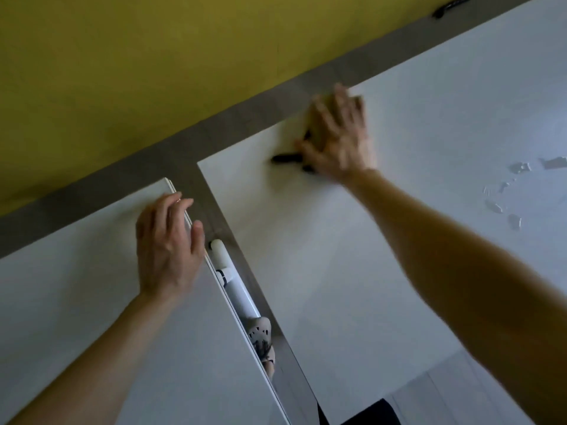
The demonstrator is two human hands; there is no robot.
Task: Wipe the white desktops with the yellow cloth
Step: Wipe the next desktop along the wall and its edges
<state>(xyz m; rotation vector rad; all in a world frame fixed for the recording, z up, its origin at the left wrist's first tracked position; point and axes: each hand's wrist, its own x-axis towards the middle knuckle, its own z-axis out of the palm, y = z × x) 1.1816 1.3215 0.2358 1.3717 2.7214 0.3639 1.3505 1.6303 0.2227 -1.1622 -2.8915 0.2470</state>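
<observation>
Head view: the yellow cloth [317,122], blurred and dull tan, is pressed flat under the right hand [337,139] at the right white desktop's [352,256] far edge. The left hand [167,246], fingers spread and released, is rested on the left white desktop [76,302].

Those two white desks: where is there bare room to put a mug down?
Bare: the right desk between the forearm and the gap, and the left desk beside the left hand. Crowded: the far corner, with the right hand, the yellow cloth and a black object. Wet patches lie far right.
</observation>
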